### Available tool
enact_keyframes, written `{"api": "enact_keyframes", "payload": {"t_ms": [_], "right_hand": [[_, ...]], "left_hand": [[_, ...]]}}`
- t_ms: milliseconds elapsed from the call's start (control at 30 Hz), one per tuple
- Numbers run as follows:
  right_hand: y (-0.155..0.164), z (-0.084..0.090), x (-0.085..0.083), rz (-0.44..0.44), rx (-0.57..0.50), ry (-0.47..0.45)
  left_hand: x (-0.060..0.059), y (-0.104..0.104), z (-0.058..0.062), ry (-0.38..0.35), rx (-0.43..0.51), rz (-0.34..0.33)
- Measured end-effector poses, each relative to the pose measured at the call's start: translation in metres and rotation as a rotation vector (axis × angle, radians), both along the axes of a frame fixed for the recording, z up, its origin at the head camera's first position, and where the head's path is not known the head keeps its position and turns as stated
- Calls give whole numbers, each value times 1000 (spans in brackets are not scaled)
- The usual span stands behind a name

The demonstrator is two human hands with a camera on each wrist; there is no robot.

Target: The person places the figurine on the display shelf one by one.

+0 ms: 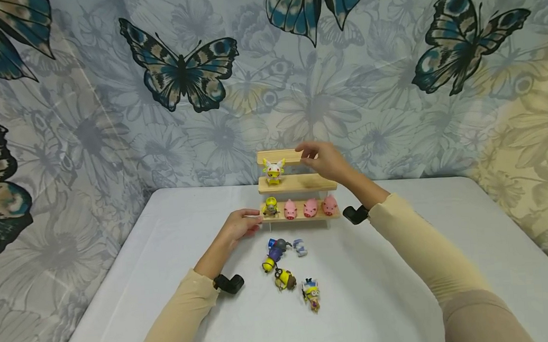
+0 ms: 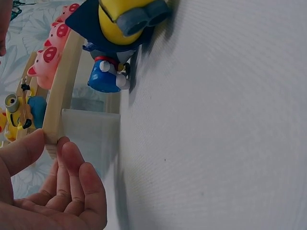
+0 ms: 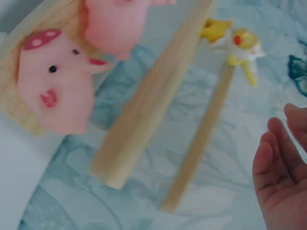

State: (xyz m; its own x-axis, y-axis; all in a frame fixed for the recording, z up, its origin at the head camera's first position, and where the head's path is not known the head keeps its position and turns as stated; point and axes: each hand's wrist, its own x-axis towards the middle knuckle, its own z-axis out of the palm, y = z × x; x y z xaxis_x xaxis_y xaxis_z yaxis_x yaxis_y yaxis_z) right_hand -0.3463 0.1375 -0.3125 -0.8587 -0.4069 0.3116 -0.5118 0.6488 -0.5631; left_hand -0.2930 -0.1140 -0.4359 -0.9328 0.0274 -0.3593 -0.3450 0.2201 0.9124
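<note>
A three-tier wooden display shelf (image 1: 296, 183) stands on the table by the back wall. My left hand (image 1: 241, 224) pinches the left end of its lowest board (image 2: 67, 86), thumb on one side and fingertips on the other. My right hand (image 1: 323, 160) is raised at the right end of the top board (image 1: 278, 157), its fingers (image 3: 264, 165) loosely bent with nothing between them. Three pink pig figures (image 1: 310, 207) and a yellow minion figure (image 1: 270, 207) stand on the lowest board. A yellow-and-white figure (image 1: 274, 171) stands at the left of the middle board (image 1: 298, 183).
Several small figures lie on the white table before the shelf: a purple-clad yellow one (image 1: 274, 253), a small blue-grey one (image 1: 300, 247), a yellow-and-brown one (image 1: 285, 279) and a blue-hatted one (image 1: 312, 294). A butterfly-patterned cloth (image 1: 224, 137) hangs behind.
</note>
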Motion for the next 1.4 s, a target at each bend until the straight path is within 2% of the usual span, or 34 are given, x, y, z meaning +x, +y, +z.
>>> {"api": "enact_keyframes", "payload": {"t_ms": [200,533,833,1233,1400], "right_hand": [[4,6,24,32,-20,57],[9,-5,61,59,20,21],[5,-31,80,51,48,-78],[-9,-68,93,43,153,-93],[-17,-82,97,21,219,-144]], "left_hand": [[1,-1,-1,1,1,-8],[-1,-1,-4,-2,6,-6],[1,-1,-1,15,13,-12],[3,-1,0,11,20,-17],[2,-1,1,10,16,-11]]}}
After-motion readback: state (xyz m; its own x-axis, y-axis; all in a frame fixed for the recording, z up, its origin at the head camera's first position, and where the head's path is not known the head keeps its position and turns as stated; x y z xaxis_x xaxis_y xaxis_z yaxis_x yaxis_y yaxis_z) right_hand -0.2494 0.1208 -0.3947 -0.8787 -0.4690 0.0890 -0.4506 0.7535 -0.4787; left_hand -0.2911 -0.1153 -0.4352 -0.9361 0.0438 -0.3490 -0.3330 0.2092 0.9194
